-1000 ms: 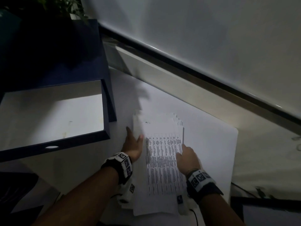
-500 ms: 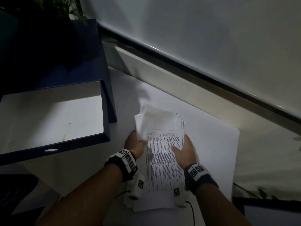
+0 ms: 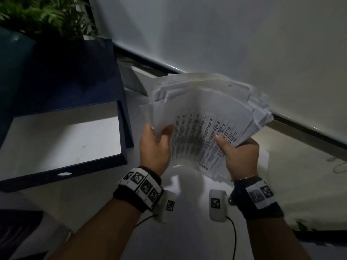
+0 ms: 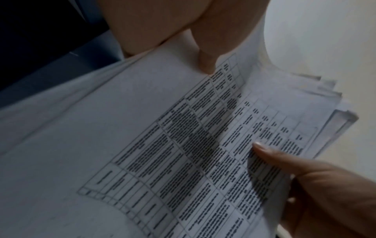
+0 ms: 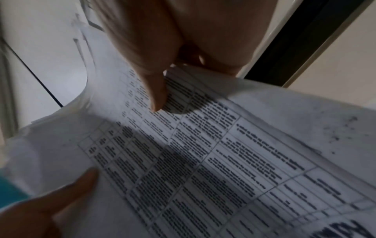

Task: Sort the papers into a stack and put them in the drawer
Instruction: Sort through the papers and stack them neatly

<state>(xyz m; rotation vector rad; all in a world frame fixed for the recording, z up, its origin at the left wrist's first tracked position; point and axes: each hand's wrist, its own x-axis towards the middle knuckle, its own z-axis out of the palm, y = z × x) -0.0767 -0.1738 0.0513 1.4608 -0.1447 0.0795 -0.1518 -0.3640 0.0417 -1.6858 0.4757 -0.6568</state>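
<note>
I hold the papers (image 3: 204, 117) up off the table (image 3: 187, 231), between both hands, in front of the pale wall (image 3: 244, 44). The sheets are not squared yet: their far edges fan out raggedly at the upper right, and the near sheet sags in a curve between my hands. That top sheet carries a printed grid of small dark text, too blurred to read.

My left hand (image 3: 155, 147) grips the left edge of the bundle, thumb pressed on the printed face and the other fingers curled behind the sheets. My right hand (image 3: 238, 156) clamps the right edge the same way: from the left wrist view its thumb lies flat on the table of text, and the right wrist view shows the rest of the fingers (image 5: 213, 53) wrapped under the paper's edge.

The drawer (image 3: 63, 139) stands open to my left, a dark blue box with a pale bottom, well apart from the papers. Behind it is the dark blue cabinet (image 3: 65, 77), with a green plant (image 3: 47, 15) beyond that.
</note>
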